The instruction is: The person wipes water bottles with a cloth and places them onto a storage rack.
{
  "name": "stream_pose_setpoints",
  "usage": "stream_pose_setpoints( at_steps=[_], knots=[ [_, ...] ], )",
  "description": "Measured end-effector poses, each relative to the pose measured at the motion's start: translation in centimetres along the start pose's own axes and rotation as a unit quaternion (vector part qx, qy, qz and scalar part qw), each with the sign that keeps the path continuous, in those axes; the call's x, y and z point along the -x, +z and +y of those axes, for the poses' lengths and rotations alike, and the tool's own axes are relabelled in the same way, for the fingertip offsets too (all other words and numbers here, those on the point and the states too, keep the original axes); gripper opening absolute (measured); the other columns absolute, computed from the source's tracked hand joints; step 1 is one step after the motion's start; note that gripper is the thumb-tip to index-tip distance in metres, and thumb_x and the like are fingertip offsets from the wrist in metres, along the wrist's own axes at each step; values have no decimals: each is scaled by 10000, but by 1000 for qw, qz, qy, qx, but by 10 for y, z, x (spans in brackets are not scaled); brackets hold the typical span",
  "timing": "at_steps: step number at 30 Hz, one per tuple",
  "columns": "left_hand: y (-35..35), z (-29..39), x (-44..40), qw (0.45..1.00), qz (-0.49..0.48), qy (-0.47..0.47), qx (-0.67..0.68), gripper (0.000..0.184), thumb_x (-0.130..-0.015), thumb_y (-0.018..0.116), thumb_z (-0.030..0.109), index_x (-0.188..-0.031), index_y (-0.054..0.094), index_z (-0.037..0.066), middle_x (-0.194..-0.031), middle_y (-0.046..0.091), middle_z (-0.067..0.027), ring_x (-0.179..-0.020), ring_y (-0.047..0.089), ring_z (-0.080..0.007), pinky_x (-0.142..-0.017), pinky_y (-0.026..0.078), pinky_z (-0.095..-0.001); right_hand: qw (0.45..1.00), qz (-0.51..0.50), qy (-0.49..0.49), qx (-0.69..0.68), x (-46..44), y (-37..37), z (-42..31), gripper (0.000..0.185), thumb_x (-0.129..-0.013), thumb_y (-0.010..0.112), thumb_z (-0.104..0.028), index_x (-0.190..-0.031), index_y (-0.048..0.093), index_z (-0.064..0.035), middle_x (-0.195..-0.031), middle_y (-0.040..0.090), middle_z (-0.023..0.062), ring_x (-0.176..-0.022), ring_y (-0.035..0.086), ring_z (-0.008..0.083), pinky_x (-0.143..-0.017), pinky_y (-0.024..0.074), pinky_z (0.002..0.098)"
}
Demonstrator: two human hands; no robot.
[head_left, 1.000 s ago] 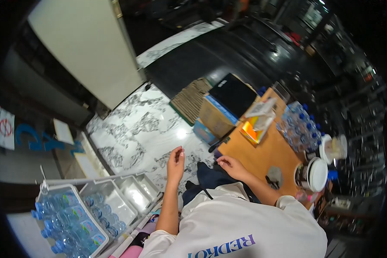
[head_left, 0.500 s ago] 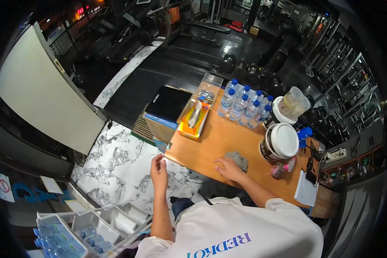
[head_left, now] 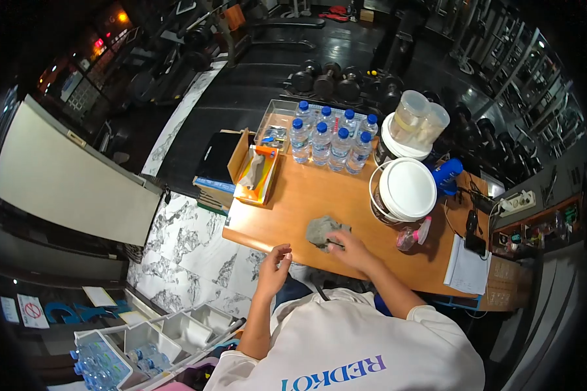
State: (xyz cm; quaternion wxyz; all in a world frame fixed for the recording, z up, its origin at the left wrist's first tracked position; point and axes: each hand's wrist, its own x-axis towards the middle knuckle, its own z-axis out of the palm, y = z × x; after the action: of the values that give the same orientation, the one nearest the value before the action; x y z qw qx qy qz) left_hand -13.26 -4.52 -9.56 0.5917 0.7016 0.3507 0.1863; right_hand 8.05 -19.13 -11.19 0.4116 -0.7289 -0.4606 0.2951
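A crumpled grey cloth lies on the wooden table near its front edge. My right hand is at the cloth's right side, with thumb and fingers curled round its edge. My left hand is raised just off the table's front edge, fingers loosely bent and the thumb apart, holding nothing. Right of the cloth stands a pink spray bottle, beside a white-lidded bucket.
Blue-capped water bottles stand in rows at the back, beside an orange tissue box and a clear tray. Containers sit on a second bucket. Papers lie at right; white bins stand lower left.
My view has shifted, moving the table leftward in the picture. Against the table, my right hand has gone from the cloth's left to its right side. My left hand has moved right, along the table edge.
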Motion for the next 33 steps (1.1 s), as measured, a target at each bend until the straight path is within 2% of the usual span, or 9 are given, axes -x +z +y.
stream_pose_setpoints(
  at_steps=[5,9,11,14,26,29,30,32,33],
  knots=[
    [7,5,-28,997,-65,21,-44,350,-929,548,223,-1195,532,-5,-1107,627,-155,-1015,612,-230,-780,494,-333,958,223,-104,149,-94,-93,-23,398,-864,577,-158,-1243,491,-68,-1281,468,187,-1130,512,375,-934,437,432],
    [-7,16,-46,992,-114,5,-58,354,-927,548,216,-1193,529,-16,-1111,620,-167,-1023,606,-245,-793,495,-335,926,304,-98,203,-167,-143,-21,437,-830,579,-94,-1256,493,-41,-1317,455,163,-1174,486,357,-952,440,384],
    [-14,12,-59,989,-133,7,-60,354,-927,547,213,-1194,528,-18,-1112,620,-168,-1022,604,-244,-794,494,-334,894,283,-7,347,-185,-148,-11,407,-800,586,-87,-1201,525,-47,-1259,468,166,-1105,526,373,-894,472,410],
    [-30,3,-79,985,-156,13,-75,348,-927,544,202,-1193,528,-21,-1105,620,-168,-1019,602,-244,-821,488,-332,907,201,97,357,-187,-141,-18,336,-764,597,-75,-1097,556,-65,-1157,488,163,-1017,561,388,-835,486,438],
    [-26,8,-164,935,-350,-10,-65,409,-902,587,209,-1248,487,16,-1171,592,-113,-1082,566,-216,-911,434,-344,935,306,61,167,-115,-86,-35,190,-732,634,-60,-910,569,-56,-969,528,106,-896,568,319,-750,477,394],
    [-3,22,-177,935,-313,132,-99,752,-718,777,220,-1336,390,36,-1267,509,-148,-1183,487,-262,-998,362,-381,964,225,39,133,-110,-88,-77,188,-714,634,-67,-894,582,-49,-910,547,106,-873,576,321,-737,478,385],
    [4,30,-178,937,-309,134,-94,752,-718,777,220,-1336,390,36,-1267,509,-148,-1183,487,-262,-998,362,-381,979,169,28,108,-108,-87,-94,188,-713,638,-62,-895,593,-46,-906,552,94,-843,578,276,-700,479,340],
    [18,51,-176,915,-268,285,-101,827,-640,818,290,-1308,421,10,-1235,522,-186,-1139,507,-330,-954,414,-401,991,101,8,82,-105,-88,-115,188,-713,643,-58,-896,605,-44,-901,558,82,-814,581,230,-663,480,295],
    [25,54,-173,913,-304,251,-103,797,-635,824,251,-1288,432,18,-1177,554,-154,-1098,534,-271,-943,422,-370,996,86,2,19,-104,-89,-121,197,-712,646,-55,-904,608,-43,-895,556,66,-789,570,189,-646,470,276]
  ],
)
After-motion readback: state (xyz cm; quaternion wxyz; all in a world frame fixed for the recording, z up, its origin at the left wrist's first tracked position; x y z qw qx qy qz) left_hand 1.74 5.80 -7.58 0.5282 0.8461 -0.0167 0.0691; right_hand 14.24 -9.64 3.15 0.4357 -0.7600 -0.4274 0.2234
